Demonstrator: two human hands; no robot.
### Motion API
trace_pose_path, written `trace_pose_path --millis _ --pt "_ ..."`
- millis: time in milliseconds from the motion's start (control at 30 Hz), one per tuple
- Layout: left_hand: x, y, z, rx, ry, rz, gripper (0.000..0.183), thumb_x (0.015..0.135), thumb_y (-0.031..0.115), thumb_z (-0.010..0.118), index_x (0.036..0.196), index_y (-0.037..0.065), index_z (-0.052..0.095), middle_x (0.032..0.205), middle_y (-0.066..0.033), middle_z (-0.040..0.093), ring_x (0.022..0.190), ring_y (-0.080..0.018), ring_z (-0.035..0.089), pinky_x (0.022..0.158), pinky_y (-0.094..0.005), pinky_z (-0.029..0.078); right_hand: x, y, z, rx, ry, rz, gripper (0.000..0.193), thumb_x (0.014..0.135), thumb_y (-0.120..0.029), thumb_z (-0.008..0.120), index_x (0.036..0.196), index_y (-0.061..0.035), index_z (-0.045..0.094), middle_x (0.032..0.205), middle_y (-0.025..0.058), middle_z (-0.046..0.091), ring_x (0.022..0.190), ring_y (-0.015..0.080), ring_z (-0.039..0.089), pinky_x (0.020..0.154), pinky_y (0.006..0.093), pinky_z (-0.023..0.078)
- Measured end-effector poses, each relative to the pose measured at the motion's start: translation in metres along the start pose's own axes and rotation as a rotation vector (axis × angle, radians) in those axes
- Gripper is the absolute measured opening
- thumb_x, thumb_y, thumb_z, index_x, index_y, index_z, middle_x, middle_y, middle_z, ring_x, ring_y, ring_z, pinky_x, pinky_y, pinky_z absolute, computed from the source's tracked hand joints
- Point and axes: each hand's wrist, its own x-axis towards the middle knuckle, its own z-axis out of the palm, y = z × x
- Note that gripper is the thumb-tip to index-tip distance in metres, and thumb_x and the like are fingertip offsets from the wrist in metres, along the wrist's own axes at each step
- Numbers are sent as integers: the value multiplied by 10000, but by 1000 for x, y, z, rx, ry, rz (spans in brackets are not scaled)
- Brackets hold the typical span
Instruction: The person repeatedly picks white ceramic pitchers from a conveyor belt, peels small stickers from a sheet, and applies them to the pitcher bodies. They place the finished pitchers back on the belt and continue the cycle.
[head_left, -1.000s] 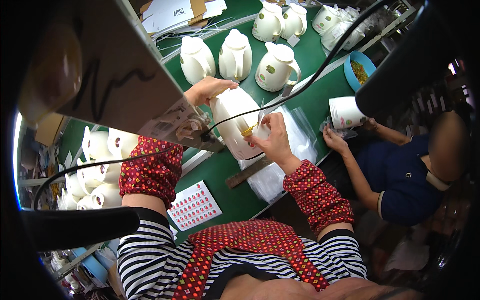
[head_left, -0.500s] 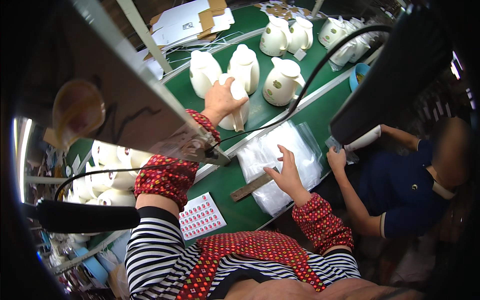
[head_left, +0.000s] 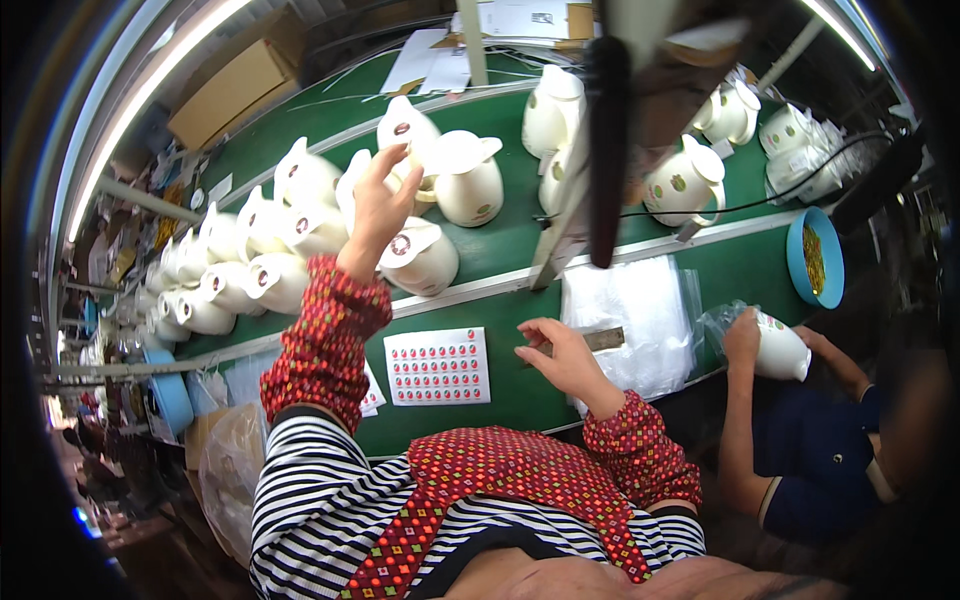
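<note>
My left hand [head_left: 382,205] is raised over the cream vacuum jugs on the green bench, fingers apart and holding nothing. Just behind its fingers stands a cream jug [head_left: 352,185], partly hidden by them. Near its wrist is another jug [head_left: 425,262] with a round dark emblem, and a lidded jug [head_left: 468,180] stands to its right. My right hand [head_left: 568,362] hovers low over the near part of the bench, thumb and fingers apart, with nothing in it. Beside and partly beneath it, a flat brown bar [head_left: 604,339] lies on a stack of clear plastic bags [head_left: 650,300].
A sheet of red stickers [head_left: 438,380] lies before me. Rows of jugs [head_left: 225,285] stretch left. A post [head_left: 560,235] rises from the bench divider. At right, a co-worker holds a partly bagged jug [head_left: 780,350] near a blue bowl [head_left: 795,262].
My view has swung left. My left hand has let go of a jug and moved left to other jugs. My right hand stays beside the bar, its fingers now pointing more to the left.
</note>
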Motion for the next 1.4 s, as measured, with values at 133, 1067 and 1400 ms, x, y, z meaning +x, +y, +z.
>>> trace_pose_path --millis 133,1067,1400 --pt "-116 -32 -62 172 123 -163 576 864 181 838 1330 -51 593 1237 -210 671 1157 -335 666 1021 -399 524 54 -21 32 -114 -55 -107 390 885 -215 793 1181 6 669 1020 142 704 875 255 673 821 382 557" --pt "-316 -83 41 382 -563 -37 433 913 258 752 1307 93 681 1204 -115 671 1228 -348 572 1163 -537 358 48 142 179 -15 130 313 488 886 1 778 1355 -59 657 802 14 627 714 76 588 687 248 524" --pt "-285 -31 8 -4 -501 -243 166 970 179 668 940 37 748 872 -157 685 846 -384 662 811 -479 515 45 72 132 -270 60 -241 205 893 -98 770 1096 -75 778 996 95 619 887 255 643 768 365 546"
